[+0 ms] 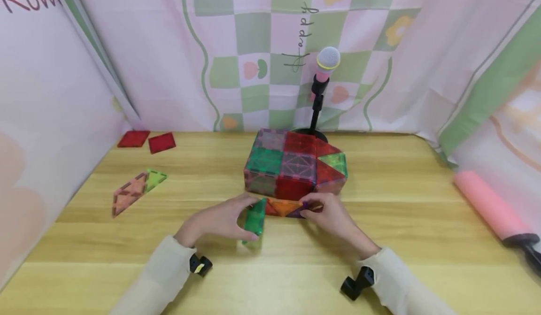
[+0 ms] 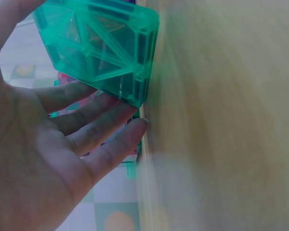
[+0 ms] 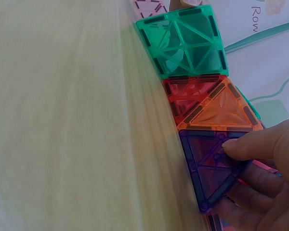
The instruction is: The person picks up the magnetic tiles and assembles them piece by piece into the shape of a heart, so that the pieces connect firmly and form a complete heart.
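My left hand [image 1: 226, 218] holds a green square magnetic tile [image 1: 255, 217] by its edges, thumb and fingers on opposite sides. That tile stands upright at the left end of a short row. In the right wrist view a red triangular tile [image 3: 188, 94] and an orange triangular tile [image 3: 226, 110] adjoin it. A purple triangular tile [image 3: 214, 166] ends the row, pinched by my right hand [image 1: 327, 211] with the thumb on its face. Just behind the row sits a box-like block of joined magnetic tiles [image 1: 296, 165], with a pointed right end of red and green triangles.
Two red tiles [image 1: 162, 142] lie at the back left of the wooden table [image 1: 296, 277]. Nearer lie joined pink tiles [image 1: 130, 193] with a lime triangle [image 1: 155, 179]. A microphone on a stand [image 1: 317, 101] is behind the block. At right lies a pink roller [image 1: 490, 207].
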The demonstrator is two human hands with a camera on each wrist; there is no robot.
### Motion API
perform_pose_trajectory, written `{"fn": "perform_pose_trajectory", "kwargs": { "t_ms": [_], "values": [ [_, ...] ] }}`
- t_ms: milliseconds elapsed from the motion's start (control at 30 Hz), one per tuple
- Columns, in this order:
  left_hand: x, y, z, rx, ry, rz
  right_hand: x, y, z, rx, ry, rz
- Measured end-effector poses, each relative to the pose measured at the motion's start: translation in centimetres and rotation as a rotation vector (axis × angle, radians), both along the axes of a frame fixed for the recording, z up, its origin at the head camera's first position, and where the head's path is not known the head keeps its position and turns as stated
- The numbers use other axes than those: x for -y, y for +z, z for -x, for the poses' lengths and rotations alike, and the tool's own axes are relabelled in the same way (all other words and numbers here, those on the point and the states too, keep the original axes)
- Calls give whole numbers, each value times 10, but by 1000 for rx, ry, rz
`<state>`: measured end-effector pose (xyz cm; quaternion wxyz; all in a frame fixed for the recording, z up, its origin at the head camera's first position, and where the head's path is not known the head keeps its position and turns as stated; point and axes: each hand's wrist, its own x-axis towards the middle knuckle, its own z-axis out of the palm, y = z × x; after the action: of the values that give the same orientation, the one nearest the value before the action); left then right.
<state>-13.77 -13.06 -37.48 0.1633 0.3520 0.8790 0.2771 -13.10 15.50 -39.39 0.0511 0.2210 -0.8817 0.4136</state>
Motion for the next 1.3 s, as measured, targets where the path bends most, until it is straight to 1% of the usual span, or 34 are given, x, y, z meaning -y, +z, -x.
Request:
{"fn": "perform_pose_trajectory", "kwargs": {
  "t_ms": [200, 300, 400, 433, 500, 600, 700, 800, 867, 933, 1033, 1100, 1200, 1300],
  "values": [
    [-2, 0, 1, 32, 11, 17, -3, -2, -1, -5, -9, 11],
    [3, 2, 2, 54, 32, 2, -2, -2, 0, -3, -3, 13],
    [12, 4, 8, 62, 67, -36, -2, -2, 0, -2, 2, 13],
    [16, 4, 12, 53, 83, -53, -2, -2, 0, -4, 2, 14],
    [25, 4, 22, 27, 138, -90, -3, -3, 1, -10, 3, 17],
    [42, 3, 40, -40, 259, -131, -3, -3, 2, -12, 4, 22],
    [59, 3, 57, -104, 400, -115, -3, -3, 2, -1, 3, 22],
    [73, 5, 74, -133, 540, -71, -1, -4, 2, 13, 2, 22],
    [79, 6, 87, -130, 619, -43, -1, -4, 2, 14, -2, 22],
    [84, 7, 100, -128, 684, -6, -2, -3, 2, 14, -4, 27],
    [92, 7, 117, -105, 747, 49, -1, -3, 2, 16, -1, 34],
    [99, 6, 127, -94, 763, 97, -1, -3, 1, 26, 0, 38],
    [108, 5, 138, -80, 772, 157, -1, -3, 0, 42, -1, 42],
    [114, 6, 145, -73, 772, 199, -1, -3, 0, 52, -6, 44]
  ]
}}
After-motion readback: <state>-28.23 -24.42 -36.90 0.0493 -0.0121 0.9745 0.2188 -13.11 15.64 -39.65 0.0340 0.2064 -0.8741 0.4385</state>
